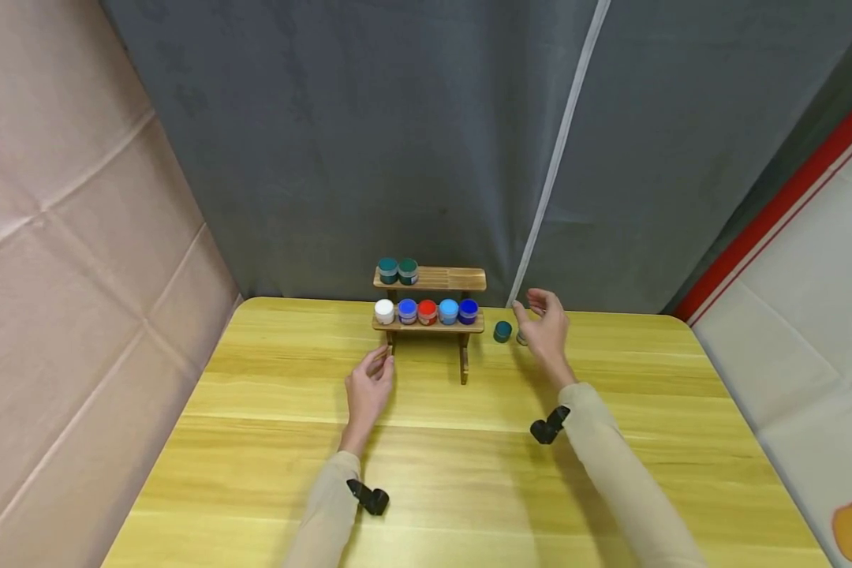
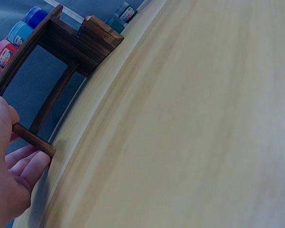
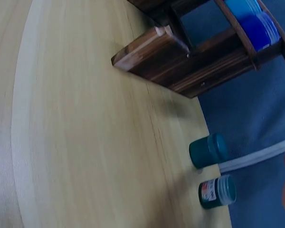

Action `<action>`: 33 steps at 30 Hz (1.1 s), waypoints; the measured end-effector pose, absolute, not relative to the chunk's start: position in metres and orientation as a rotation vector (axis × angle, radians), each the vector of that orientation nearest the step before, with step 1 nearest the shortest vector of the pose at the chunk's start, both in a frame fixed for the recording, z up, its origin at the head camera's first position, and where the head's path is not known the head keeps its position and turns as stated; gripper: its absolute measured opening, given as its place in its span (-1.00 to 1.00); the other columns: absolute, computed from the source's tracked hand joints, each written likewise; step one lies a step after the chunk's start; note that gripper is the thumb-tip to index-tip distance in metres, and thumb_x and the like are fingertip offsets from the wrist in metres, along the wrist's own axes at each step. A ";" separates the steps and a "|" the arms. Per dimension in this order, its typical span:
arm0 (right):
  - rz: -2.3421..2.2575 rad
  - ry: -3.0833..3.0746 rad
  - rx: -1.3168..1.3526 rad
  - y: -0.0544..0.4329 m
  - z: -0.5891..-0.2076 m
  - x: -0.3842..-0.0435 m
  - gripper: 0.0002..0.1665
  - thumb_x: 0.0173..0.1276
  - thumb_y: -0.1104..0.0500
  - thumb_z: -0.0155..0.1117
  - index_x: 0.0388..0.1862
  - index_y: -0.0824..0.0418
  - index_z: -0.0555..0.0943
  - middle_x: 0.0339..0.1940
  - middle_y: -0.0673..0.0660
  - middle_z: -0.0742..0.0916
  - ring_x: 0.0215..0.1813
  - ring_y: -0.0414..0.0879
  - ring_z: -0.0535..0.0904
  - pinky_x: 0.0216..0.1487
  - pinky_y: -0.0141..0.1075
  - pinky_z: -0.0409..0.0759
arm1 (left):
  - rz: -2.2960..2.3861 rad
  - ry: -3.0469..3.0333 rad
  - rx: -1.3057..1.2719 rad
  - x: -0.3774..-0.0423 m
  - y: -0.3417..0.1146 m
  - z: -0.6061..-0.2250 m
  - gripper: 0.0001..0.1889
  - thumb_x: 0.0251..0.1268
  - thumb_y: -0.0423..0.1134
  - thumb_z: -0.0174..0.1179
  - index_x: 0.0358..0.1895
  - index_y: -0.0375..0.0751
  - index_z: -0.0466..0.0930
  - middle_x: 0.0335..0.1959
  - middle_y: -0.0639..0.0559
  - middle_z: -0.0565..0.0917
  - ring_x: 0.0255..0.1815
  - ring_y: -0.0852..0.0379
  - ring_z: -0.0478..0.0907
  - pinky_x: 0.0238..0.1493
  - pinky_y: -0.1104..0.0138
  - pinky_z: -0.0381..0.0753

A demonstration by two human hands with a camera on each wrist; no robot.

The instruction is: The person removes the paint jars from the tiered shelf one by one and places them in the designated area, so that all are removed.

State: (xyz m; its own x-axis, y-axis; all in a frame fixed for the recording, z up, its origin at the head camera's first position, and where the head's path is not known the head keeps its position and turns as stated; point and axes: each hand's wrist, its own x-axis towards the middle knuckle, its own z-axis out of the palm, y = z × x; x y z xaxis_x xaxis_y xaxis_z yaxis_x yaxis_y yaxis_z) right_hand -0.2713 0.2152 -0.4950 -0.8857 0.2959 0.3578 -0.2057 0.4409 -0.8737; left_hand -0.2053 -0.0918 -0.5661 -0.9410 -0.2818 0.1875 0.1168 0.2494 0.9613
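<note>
Table (image 1: 440, 473): bears the rack (image 1: 465, 278), stepped, likely so both rows show. Left hand (image 1: 369, 386): pinches the rack's left leg (image 2: 35, 140), probably for steadiness. Right hand (image 1: 548, 330): spread, apparently empty, right of the rack. Jars (image 1: 427, 312): seven on the rack, two right of it.

Looks like a curtained booth: wood-grain table (image 1: 454, 473), grey curtain (image 1: 362, 158) far side, pale sheet (image 1: 64, 276) left, white panel (image 1: 823, 300) right.

wooden rack (image 1: 449, 278) | upright | two green jars (image 3: 204, 152) | beside it, seemingly lidded
</note>
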 end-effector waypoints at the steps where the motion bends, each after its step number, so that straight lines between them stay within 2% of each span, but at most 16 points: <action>1: 1.445 -2.232 -0.064 0.213 -0.493 -0.272 -0.49 0.46 0.22 0.43 0.25 0.48 0.56 0.18 0.43 0.68 0.24 0.29 0.64 0.38 0.02 0.70 | -1.743 -2.205 0.151 -0.205 -0.092 -0.566 -0.68 0.45 -0.34 0.33 0.21 -0.25 0.73 0.07 -0.35 0.79 0.07 -0.26 0.81 0.05 0.25 0.86; 7: 1.441 -2.209 0.016 0.200 -0.477 -0.272 -0.47 0.45 0.18 0.46 0.25 0.46 0.57 0.17 0.39 0.70 0.23 0.24 0.66 0.38 -0.04 0.71 | -1.738 -2.208 0.154 -0.205 -0.091 -0.567 -0.69 0.46 -0.31 0.32 0.20 -0.25 0.74 0.05 -0.34 0.80 0.05 -0.28 0.81 0.03 0.27 0.86; 19: 1.452 -2.172 0.171 0.169 -0.453 -0.273 -0.47 0.46 0.20 0.43 0.28 0.47 0.55 0.21 0.38 0.69 0.27 0.24 0.63 0.43 0.02 0.67 | -1.746 -2.212 0.155 -0.202 -0.092 -0.564 -0.68 0.47 -0.31 0.32 0.22 -0.24 0.73 0.08 -0.35 0.79 0.08 -0.26 0.80 0.06 0.25 0.86; 25: 1.466 -2.162 0.219 0.155 -0.445 -0.275 -0.45 0.44 0.23 0.44 0.31 0.46 0.55 0.26 0.40 0.69 0.33 0.23 0.62 0.46 0.02 0.66 | -1.752 -2.216 0.157 -0.202 -0.092 -0.563 -0.67 0.47 -0.31 0.33 0.22 -0.25 0.72 0.08 -0.35 0.79 0.08 -0.25 0.80 0.05 0.27 0.86; 33: 1.482 -2.208 0.258 0.136 -0.433 -0.275 -0.34 0.46 0.15 0.45 0.41 0.42 0.50 0.36 0.34 0.65 0.42 0.19 0.58 0.56 -0.01 0.60 | -1.750 -2.209 0.146 -0.203 -0.092 -0.564 -0.68 0.47 -0.33 0.32 0.22 -0.26 0.73 0.07 -0.36 0.79 0.07 -0.27 0.80 0.05 0.24 0.86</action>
State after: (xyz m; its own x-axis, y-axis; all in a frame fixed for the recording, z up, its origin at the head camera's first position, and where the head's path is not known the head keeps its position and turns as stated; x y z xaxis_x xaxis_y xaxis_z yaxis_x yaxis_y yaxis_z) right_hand -0.2749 0.1365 -0.4326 -0.8738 0.1004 0.4759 -0.4024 0.4003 -0.8233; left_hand -0.2025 -0.0923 -0.5640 -0.9442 -0.2736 0.1834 0.1159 0.2453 0.9625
